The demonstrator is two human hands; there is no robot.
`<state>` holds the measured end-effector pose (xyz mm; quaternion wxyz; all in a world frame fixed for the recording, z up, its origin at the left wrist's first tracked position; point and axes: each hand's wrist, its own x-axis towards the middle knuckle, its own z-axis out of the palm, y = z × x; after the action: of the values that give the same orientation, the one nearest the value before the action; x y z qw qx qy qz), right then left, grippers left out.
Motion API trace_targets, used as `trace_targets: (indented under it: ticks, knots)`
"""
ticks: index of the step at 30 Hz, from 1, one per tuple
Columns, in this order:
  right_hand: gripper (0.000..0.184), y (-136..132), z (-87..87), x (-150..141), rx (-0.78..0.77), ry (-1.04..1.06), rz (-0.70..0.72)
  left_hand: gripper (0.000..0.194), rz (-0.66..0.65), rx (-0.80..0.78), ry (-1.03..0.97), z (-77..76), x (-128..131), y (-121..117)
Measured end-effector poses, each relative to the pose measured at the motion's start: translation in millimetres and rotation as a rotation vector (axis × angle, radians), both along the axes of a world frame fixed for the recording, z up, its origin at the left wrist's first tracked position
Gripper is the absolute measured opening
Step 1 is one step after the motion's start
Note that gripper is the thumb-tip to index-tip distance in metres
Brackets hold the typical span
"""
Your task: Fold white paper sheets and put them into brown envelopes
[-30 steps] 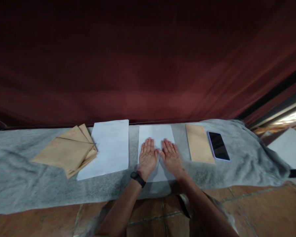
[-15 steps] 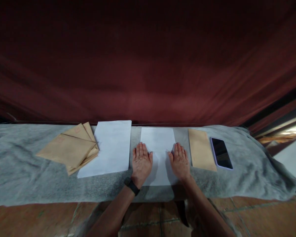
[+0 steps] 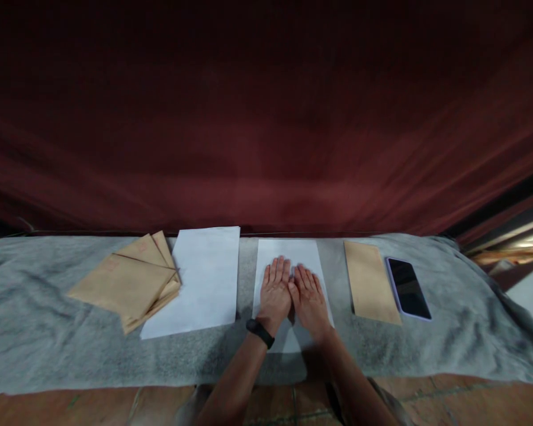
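A single white sheet of paper (image 3: 288,248) lies on the grey cloth in front of me. My left hand (image 3: 275,293) rests flat on it, palm down with fingers stretched out. Close beside it, my right hand (image 3: 310,299) also lies flat on the sheet, its fingers extended and its thumb side near the left hand. Neither hand holds anything. Both hands cover the middle of the paper. A dark band circles my left wrist.
To the left are a stack of white paper (image 3: 208,278) and several overlapping brown envelopes (image 3: 124,278) on its edge. One brown envelope (image 3: 371,284) and a phone (image 3: 408,287) in a lilac case lie to the right. A dark red curtain (image 3: 266,148) hangs behind the grey cloth (image 3: 48,331).
Both hands have slid inward from the sheet's two side edges to its middle, where they now lie side by side. The whole view has shifted slightly, with things sitting lower.
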<state>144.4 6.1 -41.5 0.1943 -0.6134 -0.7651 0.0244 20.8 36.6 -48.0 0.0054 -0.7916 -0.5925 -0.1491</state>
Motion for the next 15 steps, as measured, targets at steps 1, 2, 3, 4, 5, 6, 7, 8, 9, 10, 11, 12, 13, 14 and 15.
trace_targets:
  ticks: [1, 2, 3, 4, 5, 6, 7, 8, 9, 10, 11, 12, 13, 14, 15]
  knots:
    - [0.051, 0.0, -0.7, 1.5, 0.003, -0.004, -0.018, 0.058, 0.024, 0.007, -0.008, 0.7, -1.9, -0.5]
    - [0.052, 0.0, -1.6, 4.0, 0.007, -0.007, -0.047, 0.057, 0.053, 0.011, -0.014, 2.0, -4.2, -1.3]
    - [0.053, 0.0, -2.8, 7.4, 0.011, -0.011, -0.083, 0.056, 0.081, 0.01, -0.017, 3.5, -6.8, -2.1]
    - [0.055, -0.1, -4.1, 11.3, 0.013, -0.015, -0.119, 0.057, 0.107, 0.007, -0.016, 5.0, -9.4, -3.0]
    - [0.056, -0.1, -5.5, 15.4, 0.012, -0.017, -0.151, 0.057, 0.128, 0.003, -0.015, 6.3, -11.7, -3.9]
    - [0.058, -0.1, -6.7, 19.4, 0.008, -0.019, -0.173, 0.058, 0.141, 0.001, -0.013, 7.2, -13.4, -4.8]
    - [0.059, 0.4, -7.4, 22.8, 0.0, -0.02, -0.182, 0.058, 0.145, 0.004, -0.013, 7.6, -14.5, -5.7]
    - [0.06, 1.6, -7.5, 25.2, -0.009, -0.019, -0.181, 0.059, 0.144, 0.011, -0.017, 7.4, -14.9, -6.7]
    - [0.061, 3.9, -6.7, 26.5, -0.018, -0.016, -0.174, 0.059, 0.145, 0.022, -0.024, 6.9, -14.6, -7.7]
    - [0.061, 7.6, -5.0, 26.4, -0.024, -0.011, -0.162, 0.059, 0.149, 0.035, -0.034, 6.0, -13.7, -8.8]
    - [0.061, 12.9, -2.6, 24.8, -0.026, -0.005, -0.145, 0.058, 0.156, 0.045, -0.044, 5.1, -12.5, -10.0]
    - [0.06, 19.6, 0.3, 21.6, -0.025, 0.0, -0.123, 0.058, 0.164, 0.052, -0.052, 4.2, -11.2, -11.2]
    - [0.058, 27.6, 3.3, 17.1, -0.018, 0.005, -0.095, 0.058, 0.172, 0.054, -0.058, 3.6, -9.9, -12.5]
    - [0.057, 36.2, 6.1, 11.4, -0.009, 0.003, -0.063, 0.058, 0.179, 0.052, -0.059, 3.3, -8.7, -13.7]
    - [0.055, 44.8, 8.4, 5.0, 0.0, -0.006, -0.031, 0.058, 0.183, 0.047, -0.056, 3.3, -7.8, -14.8]
